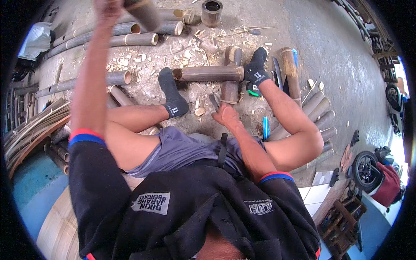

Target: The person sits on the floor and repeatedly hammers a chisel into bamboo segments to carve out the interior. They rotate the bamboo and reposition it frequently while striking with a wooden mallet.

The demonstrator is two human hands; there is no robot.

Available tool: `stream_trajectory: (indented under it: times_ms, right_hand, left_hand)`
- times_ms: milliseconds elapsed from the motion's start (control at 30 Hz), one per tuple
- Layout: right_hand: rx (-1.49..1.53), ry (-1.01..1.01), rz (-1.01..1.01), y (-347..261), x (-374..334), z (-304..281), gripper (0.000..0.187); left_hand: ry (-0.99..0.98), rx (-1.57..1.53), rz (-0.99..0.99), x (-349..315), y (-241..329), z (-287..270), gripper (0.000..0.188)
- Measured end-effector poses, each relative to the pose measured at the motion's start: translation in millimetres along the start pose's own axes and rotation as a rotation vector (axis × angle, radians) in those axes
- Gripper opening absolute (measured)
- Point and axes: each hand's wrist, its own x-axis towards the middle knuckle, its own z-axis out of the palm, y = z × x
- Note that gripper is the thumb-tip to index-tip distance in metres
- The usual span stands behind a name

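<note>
My left hand (108, 8) is raised high at the top edge, shut around a thick bamboo club (145, 13). My right hand (226, 115) rests low between my legs, gripping a dark blade (214, 101) set against the near end of a short bamboo section (229, 89) that points away from me. A second brown bamboo piece (208, 73) lies crosswise over it, braced between my two feet in black socks (171, 93) (258, 69).
Long bamboo poles (108, 41) lie at the upper left, and a short bamboo ring (212, 13) stands at the top. Cut bamboo lengths (320, 112) are stacked by my right knee, next to a blue-handled tool (265, 128). Chips litter the concrete. A motorbike wheel (366, 169) is at the right.
</note>
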Motion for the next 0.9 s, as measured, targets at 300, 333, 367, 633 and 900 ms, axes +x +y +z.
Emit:
stream_trajectory:
  times_ms: [300, 333, 367, 633, 900]
  right_hand:
    - [1.153, 0.194, -0.074, 6.1, -74.1, -47.3, 0.034]
    - [1.145, 0.206, -0.050, 9.8, -77.3, -46.3, 0.033]
    - [1.136, 0.217, -0.027, 13.3, -79.9, -45.7, 0.033]
    - [1.034, 0.176, 0.184, 22.2, -61.5, -30.7, 0.036]
    - [0.882, 0.213, 0.144, 20.7, -54.2, -35.0, 0.045]
  left_hand:
    - [0.047, -0.096, -0.334, -159.8, -37.6, 209.0, 0.060]
    - [0.036, -0.097, -0.360, -169.8, -42.9, 216.3, 0.065]
    - [0.026, -0.098, -0.386, -177.5, -48.9, 220.5, 0.070]
    - [0.011, -0.070, -0.369, -186.2, -64.3, 227.2, 0.062]
    - [0.002, -0.021, -0.412, -187.3, -79.3, 229.0, 0.059]
